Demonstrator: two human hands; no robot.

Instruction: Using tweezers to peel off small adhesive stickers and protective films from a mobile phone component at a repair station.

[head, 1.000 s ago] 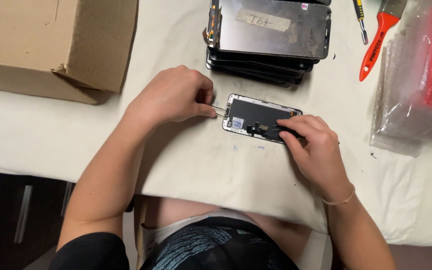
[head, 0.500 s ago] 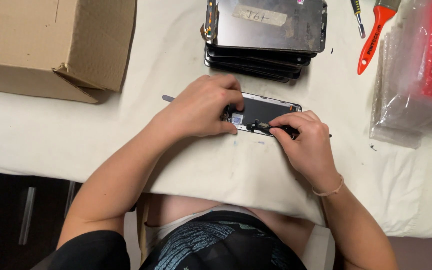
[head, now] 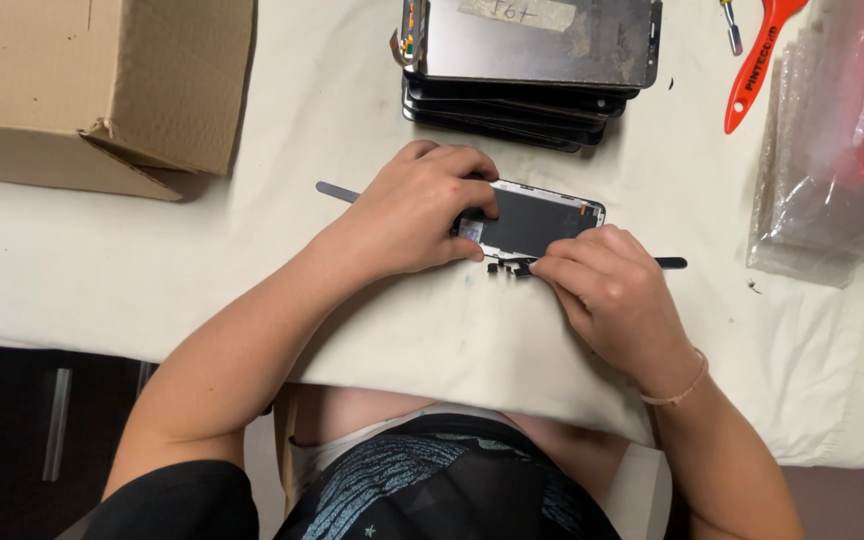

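A phone screen panel (head: 542,220) lies face down on the cream cloth, dark back up. My left hand (head: 417,210) covers its left end, fingers over the top and thumb at the near edge. A flat grey pry tool (head: 337,190) sticks out to the left from under that hand. My right hand (head: 612,295) sits at the panel's near right edge, fingertips pinched on a thin black tool (head: 670,263) whose end pokes out to the right. Small black parts (head: 507,268) lie by those fingertips.
A stack of several screen panels (head: 532,70) stands just beyond the hands. A cardboard box (head: 102,90) sits far left. An orange-handled tool (head: 752,70), a small screwdriver (head: 730,30) and clear plastic bags (head: 832,160) lie at the right. The table's front edge (head: 102,340) is close to my body.
My left hand slid right from beside the panel onto its left end, and the grey tool now pokes out behind it. My right hand came off the panel's top to its near edge.
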